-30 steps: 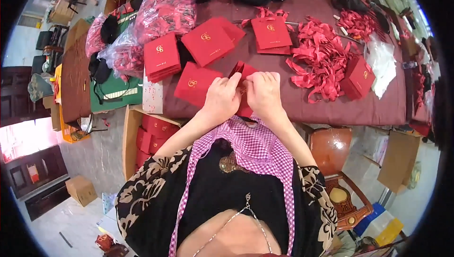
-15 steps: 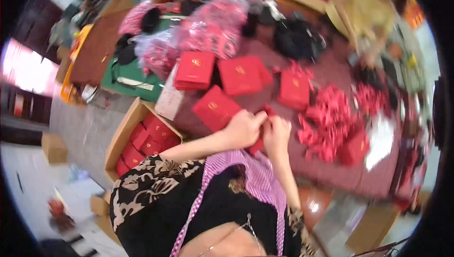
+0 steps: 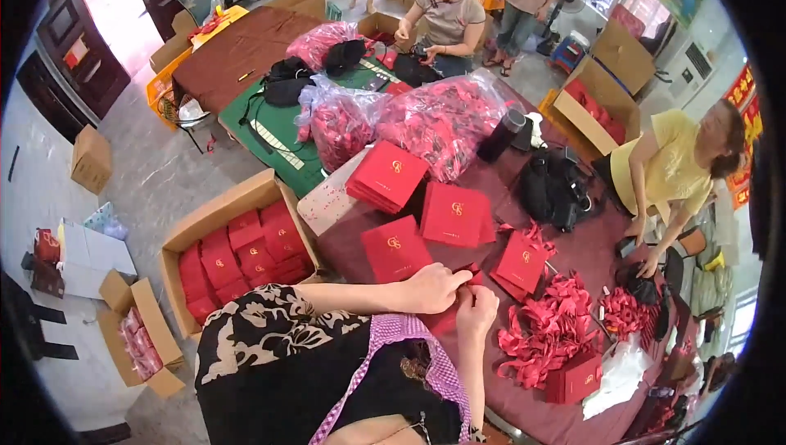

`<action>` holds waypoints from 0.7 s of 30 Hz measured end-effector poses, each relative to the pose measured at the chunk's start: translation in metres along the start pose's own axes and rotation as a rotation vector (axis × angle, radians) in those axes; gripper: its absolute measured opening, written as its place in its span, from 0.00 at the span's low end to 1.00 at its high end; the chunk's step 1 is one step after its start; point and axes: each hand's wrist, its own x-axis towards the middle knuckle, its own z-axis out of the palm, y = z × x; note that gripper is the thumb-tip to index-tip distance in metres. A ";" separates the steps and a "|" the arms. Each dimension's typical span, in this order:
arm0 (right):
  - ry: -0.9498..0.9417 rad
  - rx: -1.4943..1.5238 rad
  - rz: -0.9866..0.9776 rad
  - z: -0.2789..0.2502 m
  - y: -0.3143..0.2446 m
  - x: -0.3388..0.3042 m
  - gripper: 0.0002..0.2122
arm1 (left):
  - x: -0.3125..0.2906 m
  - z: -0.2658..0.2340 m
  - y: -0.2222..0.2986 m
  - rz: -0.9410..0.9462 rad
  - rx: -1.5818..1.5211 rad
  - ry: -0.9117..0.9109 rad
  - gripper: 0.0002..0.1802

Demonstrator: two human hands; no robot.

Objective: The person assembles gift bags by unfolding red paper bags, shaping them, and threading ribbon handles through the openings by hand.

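Note:
My left hand (image 3: 435,288) and my right hand (image 3: 477,309) are closed and close together at the front of the table, pinching a small red item (image 3: 470,275). Fingers hide most of it, so its exact kind cannot be told. Just beyond my left hand lies a flat red square packet (image 3: 396,247) with a gold emblem. Behind it are a stack of the same red packets (image 3: 390,175) and another pile (image 3: 454,214). To the right of my hands sits a further small stack (image 3: 521,262), beside a heap of loose red ribbons (image 3: 550,330).
An open carton (image 3: 184,258) of red packets stands at my left. Clear bags of red pieces (image 3: 446,117), a dark bottle (image 3: 501,134) and a black bag (image 3: 555,189) occupy the far side. A person in yellow (image 3: 667,167) works at the right; another person (image 3: 446,11) sits opposite.
The view has shifted and tilted upward, and the picture has sharpened, with more of the far room showing. Both hands still pinch the red item close together.

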 end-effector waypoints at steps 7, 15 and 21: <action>-0.158 0.078 0.039 -0.006 0.015 -0.001 0.06 | 0.006 0.002 0.002 -0.128 -0.001 -0.142 0.18; 0.052 -0.109 0.203 -0.007 0.141 0.021 0.12 | 0.004 -0.028 -0.025 -0.413 -0.031 -0.064 0.20; -0.269 -0.813 0.127 0.017 0.213 0.011 0.27 | -0.021 -0.014 -0.072 -0.352 -0.250 0.069 0.20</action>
